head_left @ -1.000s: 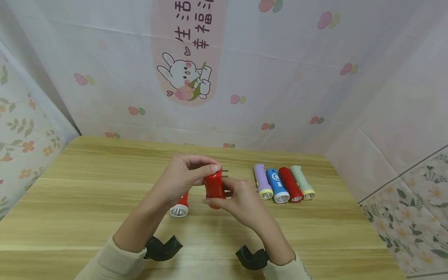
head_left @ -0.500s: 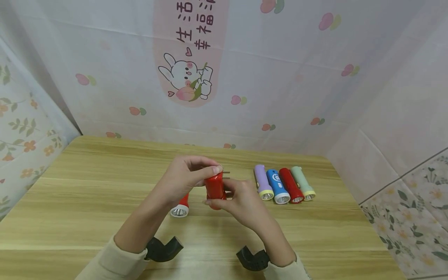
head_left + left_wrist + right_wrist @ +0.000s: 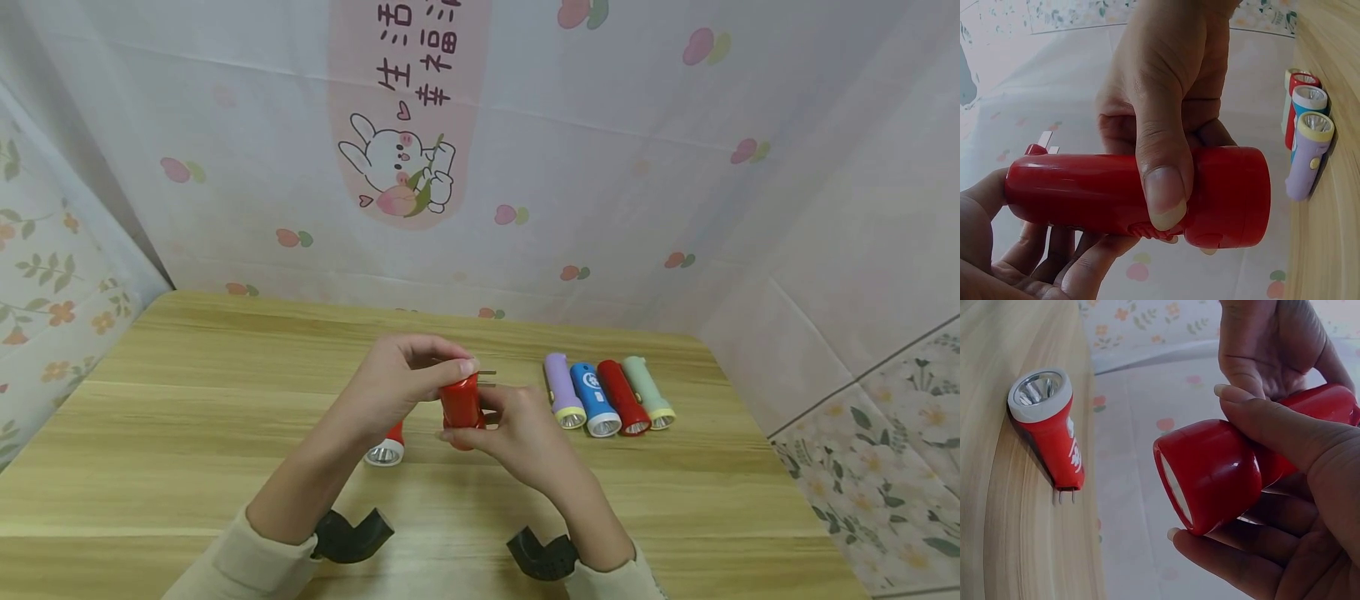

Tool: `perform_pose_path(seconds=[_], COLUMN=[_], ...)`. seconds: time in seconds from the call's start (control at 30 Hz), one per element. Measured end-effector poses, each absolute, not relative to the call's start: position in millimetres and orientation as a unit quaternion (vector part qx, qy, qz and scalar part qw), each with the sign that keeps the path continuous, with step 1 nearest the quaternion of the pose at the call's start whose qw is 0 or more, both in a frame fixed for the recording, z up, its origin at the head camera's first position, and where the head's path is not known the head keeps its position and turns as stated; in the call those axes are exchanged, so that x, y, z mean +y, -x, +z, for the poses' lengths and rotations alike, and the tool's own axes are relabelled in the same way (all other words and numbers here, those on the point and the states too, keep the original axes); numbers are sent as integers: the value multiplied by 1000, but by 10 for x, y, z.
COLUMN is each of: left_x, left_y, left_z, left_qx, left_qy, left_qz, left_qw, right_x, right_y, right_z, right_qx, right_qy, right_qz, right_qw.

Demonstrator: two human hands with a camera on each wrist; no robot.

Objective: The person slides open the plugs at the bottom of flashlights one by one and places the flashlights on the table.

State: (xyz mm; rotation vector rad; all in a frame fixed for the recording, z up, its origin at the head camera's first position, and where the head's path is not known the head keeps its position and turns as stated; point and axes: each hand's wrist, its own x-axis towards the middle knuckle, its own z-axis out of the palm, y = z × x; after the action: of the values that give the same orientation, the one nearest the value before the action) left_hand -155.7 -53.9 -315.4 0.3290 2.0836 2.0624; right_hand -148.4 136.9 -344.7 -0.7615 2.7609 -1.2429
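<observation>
Both hands hold a red flashlight (image 3: 461, 404) above the table, its head end downward. My left hand (image 3: 393, 379) grips the tail end, thumb on top. Two thin metal prongs (image 3: 486, 372) stick out sideways there. Lower down, my right hand (image 3: 517, 429) grips the body near the head. In the left wrist view, the right thumb (image 3: 1163, 169) lies across the red flashlight (image 3: 1085, 187) beside a ridged switch (image 3: 1147, 231). A pale lens face (image 3: 1175, 490) shows in the right wrist view. Behind the left wrist lies a red flashlight with a white rim (image 3: 385, 451), partly hidden.
Four-colour row at the right of the table (image 3: 225, 417): purple flashlight (image 3: 561, 390), blue flashlight (image 3: 595, 398), dark red flashlight (image 3: 624, 396) and pale green flashlight (image 3: 648, 392), close together. A patterned curtain (image 3: 600, 167) hangs behind the table. Black camera mounts (image 3: 351, 536) sit on both wrists.
The left thumb and the prongs have shifted slightly down and to the right at the tail end. Both hands keep their hold, and the other flashlights stay in place.
</observation>
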Motion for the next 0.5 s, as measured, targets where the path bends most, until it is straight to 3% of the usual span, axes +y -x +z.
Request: perform_pose_path(seconds=[0.5], left_x=[-545], left_y=[1556], left_z=[-3162], left_qx=[714], left_qy=[-118], left_qz=[683], left_qw=[98], right_x=[1378], right_y=[1482], right_z=[-3448], right_qx=[886], right_qy=[236], right_qz=[-398], right_qw=[20])
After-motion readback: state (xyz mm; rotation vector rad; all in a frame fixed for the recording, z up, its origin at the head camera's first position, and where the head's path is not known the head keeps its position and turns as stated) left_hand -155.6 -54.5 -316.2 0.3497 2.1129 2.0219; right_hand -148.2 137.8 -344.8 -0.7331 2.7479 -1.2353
